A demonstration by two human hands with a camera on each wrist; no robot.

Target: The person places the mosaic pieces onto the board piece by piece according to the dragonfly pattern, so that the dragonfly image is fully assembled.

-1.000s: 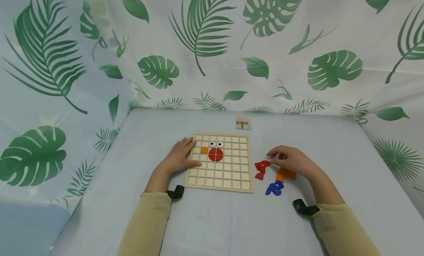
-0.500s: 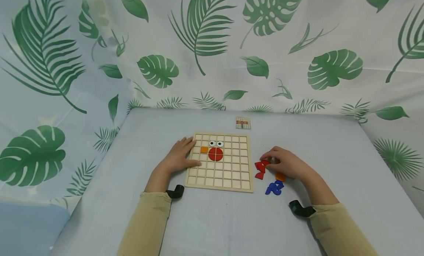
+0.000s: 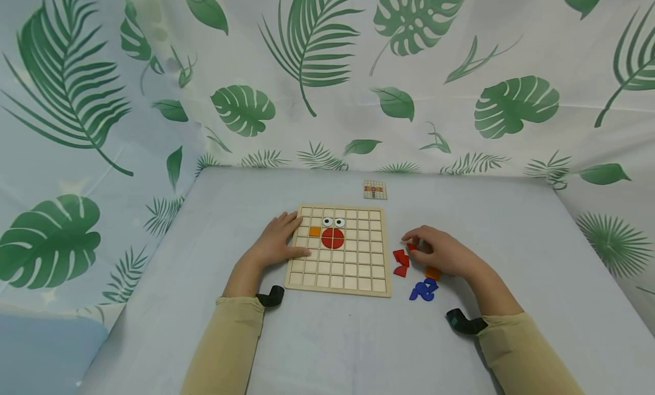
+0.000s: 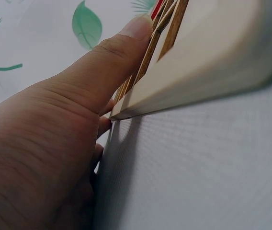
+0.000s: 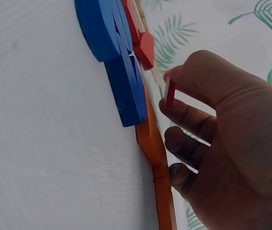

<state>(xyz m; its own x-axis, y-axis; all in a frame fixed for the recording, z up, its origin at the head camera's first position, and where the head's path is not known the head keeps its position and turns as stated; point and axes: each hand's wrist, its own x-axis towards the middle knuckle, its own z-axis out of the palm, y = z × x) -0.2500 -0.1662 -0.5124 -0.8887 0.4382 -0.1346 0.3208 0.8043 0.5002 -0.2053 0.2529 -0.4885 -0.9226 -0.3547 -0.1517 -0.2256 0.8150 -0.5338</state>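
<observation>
In the head view my left hand (image 3: 273, 240) lies at the left edge of a square wooden grid board (image 3: 358, 279), fingers extended along the side. Its thumb (image 4: 112, 57) reaches over the board's rim in the left wrist view. On the board sit two round eye pieces (image 3: 334, 221), a red disc of quarter pieces (image 3: 332, 238) and an orange square (image 3: 314, 231). My right hand (image 3: 442, 252), to the right of the board, pinches a red piece (image 5: 170, 93) between thumb and forefinger. The other fingers are loosely curled above the orange pieces (image 5: 150, 139).
Loose red pieces (image 3: 401, 260) lie beside the board's right edge, with blue pieces (image 3: 423, 290) nearer the front. A small pattern card (image 3: 375, 190) lies behind the board. Leaf-printed cloth (image 3: 327, 128) hangs at the back and left of the table.
My right hand has moved left from over the orange pieces to the red ones and picked up one red piece, shifting it off the small pile. The left hand stays put.
</observation>
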